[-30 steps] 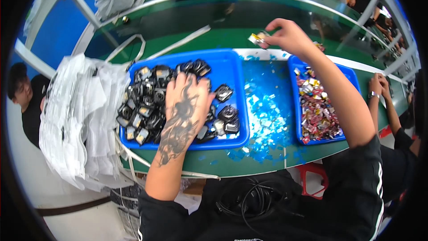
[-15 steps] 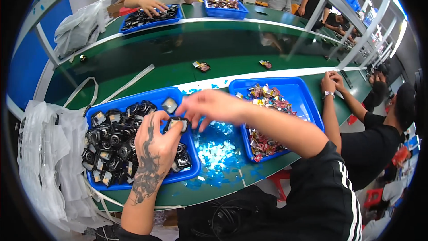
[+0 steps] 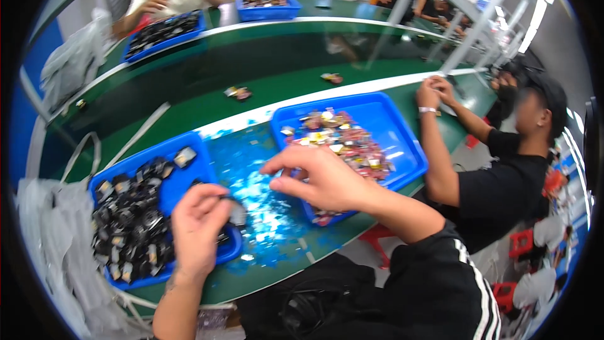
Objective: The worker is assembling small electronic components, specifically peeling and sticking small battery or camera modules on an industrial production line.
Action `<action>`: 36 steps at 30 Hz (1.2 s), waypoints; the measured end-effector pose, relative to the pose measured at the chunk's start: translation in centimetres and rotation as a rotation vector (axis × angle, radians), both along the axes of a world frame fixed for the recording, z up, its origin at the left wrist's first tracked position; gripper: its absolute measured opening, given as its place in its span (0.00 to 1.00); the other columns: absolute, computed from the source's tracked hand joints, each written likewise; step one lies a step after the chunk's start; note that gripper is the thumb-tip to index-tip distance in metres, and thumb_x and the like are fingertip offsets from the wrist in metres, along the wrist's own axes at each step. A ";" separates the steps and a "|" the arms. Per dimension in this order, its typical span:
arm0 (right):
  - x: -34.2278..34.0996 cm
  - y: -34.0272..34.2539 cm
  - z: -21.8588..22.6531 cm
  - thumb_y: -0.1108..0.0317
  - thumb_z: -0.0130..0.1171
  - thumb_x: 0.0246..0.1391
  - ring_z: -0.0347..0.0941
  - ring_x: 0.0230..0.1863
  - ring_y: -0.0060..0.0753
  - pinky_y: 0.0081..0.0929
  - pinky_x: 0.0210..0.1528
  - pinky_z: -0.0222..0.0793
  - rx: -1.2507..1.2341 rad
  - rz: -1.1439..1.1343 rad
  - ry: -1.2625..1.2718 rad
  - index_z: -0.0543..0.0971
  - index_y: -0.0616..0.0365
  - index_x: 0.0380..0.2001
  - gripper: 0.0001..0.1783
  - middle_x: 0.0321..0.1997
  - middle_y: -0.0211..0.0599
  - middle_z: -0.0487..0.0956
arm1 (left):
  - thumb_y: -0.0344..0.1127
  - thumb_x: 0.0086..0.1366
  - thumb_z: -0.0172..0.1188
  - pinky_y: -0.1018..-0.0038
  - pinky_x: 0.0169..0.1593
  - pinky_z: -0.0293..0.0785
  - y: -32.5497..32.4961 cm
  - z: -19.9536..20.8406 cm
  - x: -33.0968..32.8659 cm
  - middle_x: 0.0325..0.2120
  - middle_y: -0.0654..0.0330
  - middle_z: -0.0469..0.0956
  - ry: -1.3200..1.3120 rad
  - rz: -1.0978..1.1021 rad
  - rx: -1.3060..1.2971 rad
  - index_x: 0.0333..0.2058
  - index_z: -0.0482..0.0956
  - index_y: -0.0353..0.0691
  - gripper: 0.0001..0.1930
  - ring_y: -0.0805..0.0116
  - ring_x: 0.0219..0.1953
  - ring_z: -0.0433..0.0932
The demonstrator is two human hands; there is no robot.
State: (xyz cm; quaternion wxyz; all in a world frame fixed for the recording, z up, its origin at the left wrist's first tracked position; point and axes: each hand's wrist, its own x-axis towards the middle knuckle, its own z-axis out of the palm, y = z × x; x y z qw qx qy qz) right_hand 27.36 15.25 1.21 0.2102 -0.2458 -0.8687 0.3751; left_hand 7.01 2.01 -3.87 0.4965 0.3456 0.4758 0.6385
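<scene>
My left hand [image 3: 196, 226] hovers over the right part of a blue tray [image 3: 196, 145] of small black parts [image 3: 135, 217]. Its thumb and fingers pinch a small black part [image 3: 236, 213], blurred and mostly hidden, with a greyish face showing. My right hand [image 3: 324, 179] is in the air before the near left side of a second blue tray [image 3: 406, 145]. That tray holds many small red, gold and white pieces [image 3: 343, 138]. The right hand's thumb and forefinger are apart, with nothing visible between them. Blue and white flakes [image 3: 264, 211] cover the green table between the trays.
White plastic bags [image 3: 56, 252] hang at the left edge. Beyond the white ledge, small pieces [image 3: 239, 93] lie on a green strip. Across it, a person sits by two more blue trays [image 3: 267, 11]. A co-worker in black [image 3: 503, 164] sits at my right.
The whole view has shifted, so the trays appear farther left. My right hand has drawn away from my left hand, toward the right tray. The left hand keeps its pinch.
</scene>
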 end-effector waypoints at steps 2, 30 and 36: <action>2.6 3.4 -1.3 0.66 0.66 0.47 0.74 0.43 0.53 0.41 0.46 0.72 0.589 -0.208 -0.142 0.80 0.57 0.41 0.16 0.41 0.46 0.78 | 0.25 0.64 0.57 0.77 0.32 0.79 -0.6 0.9 0.0 0.31 0.59 0.77 -0.138 0.102 -0.043 0.48 0.70 0.36 0.14 0.69 0.31 0.81; -1.5 -4.8 -1.3 0.76 0.63 0.52 0.78 0.32 0.25 0.25 0.35 0.74 -0.130 -0.049 0.245 0.77 0.63 0.32 0.06 0.30 0.37 0.79 | 0.26 0.53 0.68 0.69 0.53 0.68 -0.8 1.6 1.2 0.31 0.56 0.81 0.616 -0.020 0.044 0.32 0.84 0.34 0.06 0.66 0.35 0.78; -3.1 -5.3 -1.1 0.81 0.64 0.46 0.77 0.29 0.41 0.30 0.29 0.74 0.228 -0.126 0.213 0.76 0.62 0.29 0.08 0.30 0.40 0.77 | 0.25 0.60 0.64 0.84 0.34 0.71 -0.6 0.7 1.0 0.34 0.60 0.75 0.576 -0.063 0.078 0.34 0.82 0.30 0.05 0.76 0.33 0.76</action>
